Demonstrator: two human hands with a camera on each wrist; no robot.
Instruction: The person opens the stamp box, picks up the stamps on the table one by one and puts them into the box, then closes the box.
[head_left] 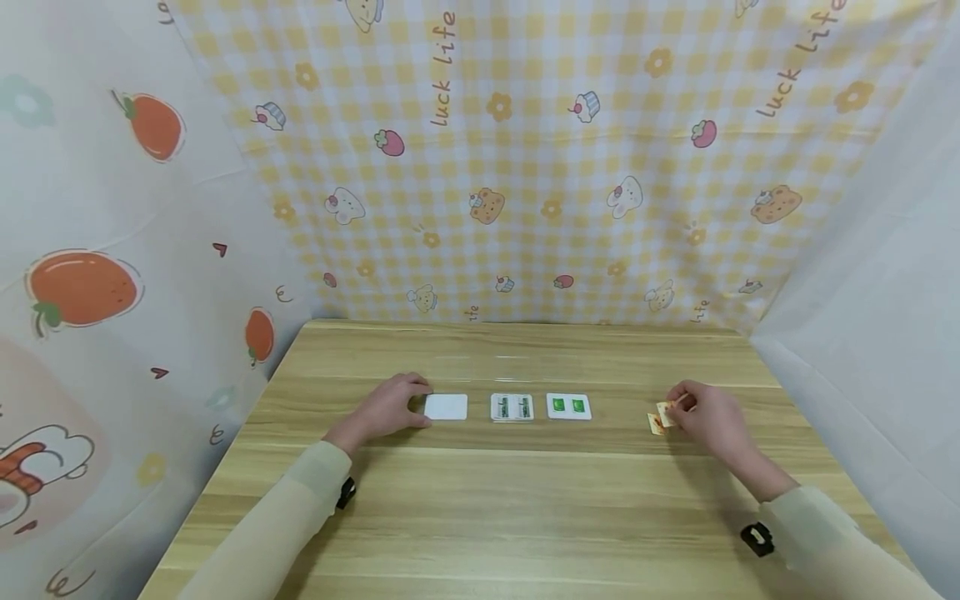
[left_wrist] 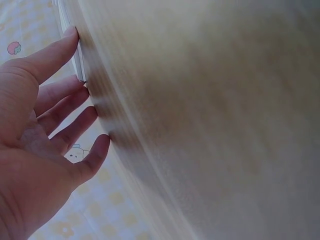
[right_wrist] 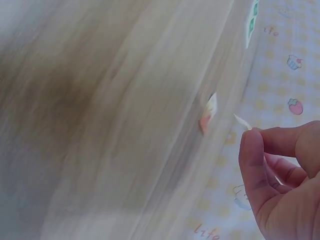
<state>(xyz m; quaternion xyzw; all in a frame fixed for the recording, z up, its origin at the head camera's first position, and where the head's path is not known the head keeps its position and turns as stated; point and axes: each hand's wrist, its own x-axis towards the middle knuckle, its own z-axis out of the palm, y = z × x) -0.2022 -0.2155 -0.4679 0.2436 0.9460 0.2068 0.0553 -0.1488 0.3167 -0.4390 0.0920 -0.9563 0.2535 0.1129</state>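
Observation:
A stack of blank white cards (head_left: pixel 446 407) lies on the table, its edge also showing in the left wrist view. My left hand (head_left: pixel 393 405) holds this stack at its left end, thumb at the near edge and index finger at the far edge, the other fingers spread on the tabletop. On the right, my right hand (head_left: pixel 708 417) pinches a small yellow-orange card (head_left: pixel 664 410) between thumb and forefinger. In the right wrist view that small card (right_wrist: pixel 242 121) appears edge-on, above the table. A second small orange card (head_left: pixel 656 424) lies just below it on the wood.
Between the hands lie a stack of cards with two grey-green pictures (head_left: pixel 512 407) and a card with two green pictures (head_left: pixel 568 407). Faint clear sheets or strips (head_left: pixel 480 368) lie behind them. Patterned curtains (head_left: pixel 525 167) hang behind the wooden table (head_left: pixel 517 517) and at its sides.

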